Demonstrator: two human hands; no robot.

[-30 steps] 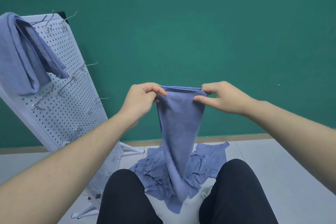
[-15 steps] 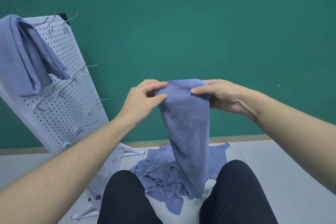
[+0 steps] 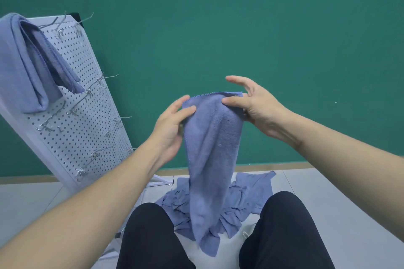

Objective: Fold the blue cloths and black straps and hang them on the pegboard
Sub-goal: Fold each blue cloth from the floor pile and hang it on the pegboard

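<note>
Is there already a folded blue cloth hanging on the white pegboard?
Yes, a folded blue cloth hangs over the hooks at the top of the white perforated pegboard.

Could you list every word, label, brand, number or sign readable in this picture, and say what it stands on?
None: no readable text shows anywhere in the head view.
Held blue cloth: plain, no visible tag or print.
Folded cloth hung on the pegboard: plain.
Pegboard: only holes and metal hooks, no label.
Green wall: a small white scuff near the top, not lettering.
</note>
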